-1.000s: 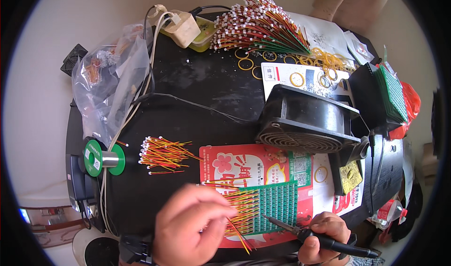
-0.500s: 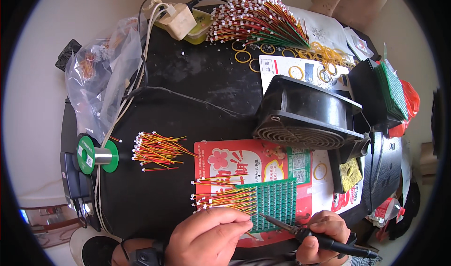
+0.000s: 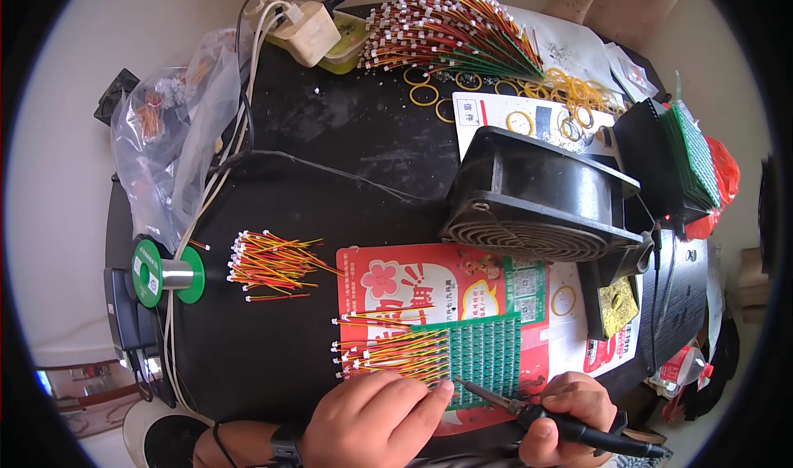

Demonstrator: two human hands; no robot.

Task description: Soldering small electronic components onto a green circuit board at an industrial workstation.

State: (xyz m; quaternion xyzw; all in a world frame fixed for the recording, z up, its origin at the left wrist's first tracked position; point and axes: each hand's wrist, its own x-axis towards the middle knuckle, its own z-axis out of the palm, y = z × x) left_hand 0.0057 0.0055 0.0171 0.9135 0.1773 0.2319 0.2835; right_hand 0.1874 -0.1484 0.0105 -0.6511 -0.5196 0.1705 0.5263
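Note:
A green circuit board point(image 3: 487, 361) lies on a red printed sheet point(image 3: 396, 261), with red and yellow wires point(image 3: 388, 352) with white plugs lined up across its left part. My left hand point(image 3: 376, 418) is closed at the board's lower left, thumb and forefinger together; what they pinch, if anything, is hidden. In my right hand point(image 3: 570, 418) is a black soldering iron point(image 3: 578, 433), held like a pen from the lower right. Its thin tip points left and reaches the board right beside my left fingertips; whether it touches a pad is too small to tell.
A loose pile of wires point(image 3: 268, 266) and a green solder spool point(image 3: 169, 275) lie left. A black fan point(image 3: 537, 199) stands behind the board, a yellow sponge point(image 3: 618, 307) right of it. A big wire bundle point(image 3: 454, 30), rubber bands point(image 3: 570, 92) and a power adapter point(image 3: 306, 34) sit at the back.
My left hand has turned over more, its back now upward, and its fingertips have shifted slightly right toward the iron's tip. The wire end seen below its fingers is now hidden. The iron has barely moved.

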